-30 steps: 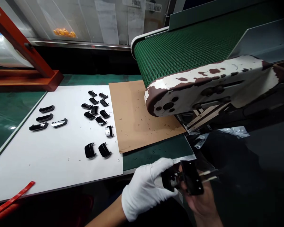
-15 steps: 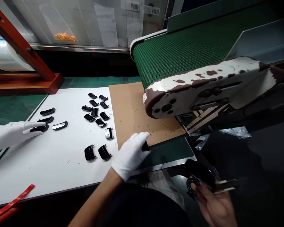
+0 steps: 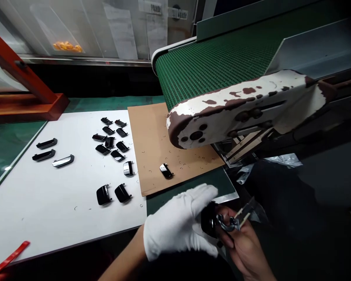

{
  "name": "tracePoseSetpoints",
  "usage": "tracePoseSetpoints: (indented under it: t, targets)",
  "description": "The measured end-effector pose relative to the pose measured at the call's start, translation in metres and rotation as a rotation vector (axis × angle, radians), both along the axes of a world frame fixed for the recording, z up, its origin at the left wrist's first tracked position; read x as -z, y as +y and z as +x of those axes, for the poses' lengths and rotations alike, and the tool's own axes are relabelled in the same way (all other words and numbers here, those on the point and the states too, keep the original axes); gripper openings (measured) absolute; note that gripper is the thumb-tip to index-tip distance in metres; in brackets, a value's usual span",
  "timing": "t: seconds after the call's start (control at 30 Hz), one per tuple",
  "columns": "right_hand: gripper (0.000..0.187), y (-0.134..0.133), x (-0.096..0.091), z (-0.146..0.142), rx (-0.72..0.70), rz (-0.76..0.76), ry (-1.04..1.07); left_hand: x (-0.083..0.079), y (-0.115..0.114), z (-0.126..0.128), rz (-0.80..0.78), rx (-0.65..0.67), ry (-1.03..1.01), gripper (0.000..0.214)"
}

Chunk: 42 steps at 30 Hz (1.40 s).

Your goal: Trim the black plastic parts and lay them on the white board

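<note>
In a white glove, my left hand [image 3: 183,222] is closed around one side of a glossy black plastic part [image 3: 208,220]. My bare right hand [image 3: 236,242] meets that part from the other side. It grips a tool with two pale prongs [image 3: 242,215] and a dark curved piece; its exact kind is unclear, and fingers hide some of it. Beyond my left hand, a single black part [image 3: 166,171] with small pegs lies on the cardboard sheet [image 3: 148,148].
Several similar black parts [image 3: 117,155] cluster on the white board [image 3: 61,203], with three more [image 3: 63,160] at its left. A green conveyor belt [image 3: 210,74] overhangs the cardboard. A red strap [image 3: 10,259] lies front left; an orange frame [image 3: 32,101] stands behind.
My left hand has left a black part on the cardboard and moved right and nearer, onto the part by my right hand. Another person's gloved hand and one part are gone from the left.
</note>
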State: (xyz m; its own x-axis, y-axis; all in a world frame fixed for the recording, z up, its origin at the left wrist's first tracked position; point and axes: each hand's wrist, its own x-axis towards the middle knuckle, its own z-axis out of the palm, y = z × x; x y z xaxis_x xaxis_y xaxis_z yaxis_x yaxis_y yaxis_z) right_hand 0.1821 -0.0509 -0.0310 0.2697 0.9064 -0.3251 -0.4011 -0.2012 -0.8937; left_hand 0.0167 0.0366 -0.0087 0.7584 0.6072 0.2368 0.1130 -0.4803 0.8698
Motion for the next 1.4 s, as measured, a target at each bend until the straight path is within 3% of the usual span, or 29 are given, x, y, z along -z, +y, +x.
tracePoseSetpoints:
  t: [0.1, 0.4, 0.57, 0.73, 1.03, 1.13, 1.23, 1.4]
  targets:
    - [0.035, 0.001, -0.001, -0.004, -0.022, -0.022, 0.0, 0.004, -0.008, 0.007, 0.02, 0.067, -0.086, 0.096]
    - [0.037, 0.001, 0.002, -0.003, -0.015, -0.07, -0.043, 0.008, -0.015, 0.002, 0.044, -0.024, 0.021, 0.088]
    - [0.043, -0.004, 0.003, 0.003, 0.023, -0.07, -0.165, 0.023, -0.013, 0.0, 0.13, -0.159, 0.114, 0.084]
    - [0.044, -0.003, 0.0, 0.005, -0.104, -0.155, -0.317, 0.037, -0.014, -0.001, 0.157, -0.168, 0.11, 0.084]
    - [0.035, 0.011, -0.009, 0.011, -0.136, -0.188, -0.036, 0.049, -0.034, 0.007, 0.074, -0.349, 0.012, 0.074]
    - [0.036, 0.013, -0.006, 0.011, -0.157, -0.199, 0.041, 0.045, -0.038, 0.008, 0.06, -0.379, -0.034, 0.068]
    - [0.042, 0.012, -0.002, 0.006, -0.192, -0.215, 0.109, 0.03, -0.041, 0.01, 0.052, -0.395, -0.095, 0.066]
    - [0.056, 0.008, 0.004, -0.004, -0.232, -0.206, 0.13, 0.002, -0.035, 0.009, 0.061, -0.205, -0.231, 0.064]
